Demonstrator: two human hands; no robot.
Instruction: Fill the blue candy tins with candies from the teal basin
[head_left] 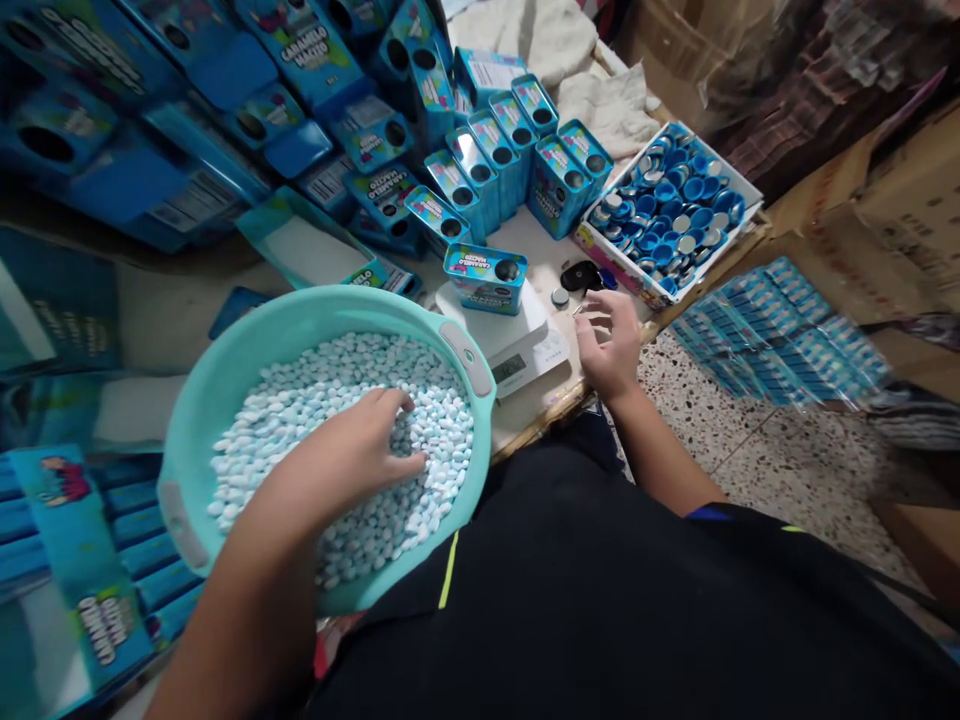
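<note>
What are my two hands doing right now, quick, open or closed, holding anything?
Left hand: open, fingertips among the candies; can't tell if it grips any.
Right hand: loosely curled beside the scale; can't tell if it holds anything.

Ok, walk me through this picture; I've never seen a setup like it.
There's no machine here: a head-worn camera looks down at a person's own bare hands. The left hand reaches into pale sweets in a turquoise bowl; whether it grips any is hidden. The right hand is beside a white scale, and I can't tell if it holds anything. One blue container sits on the scale. Beyond it are more containers and a box of caps.
</note>
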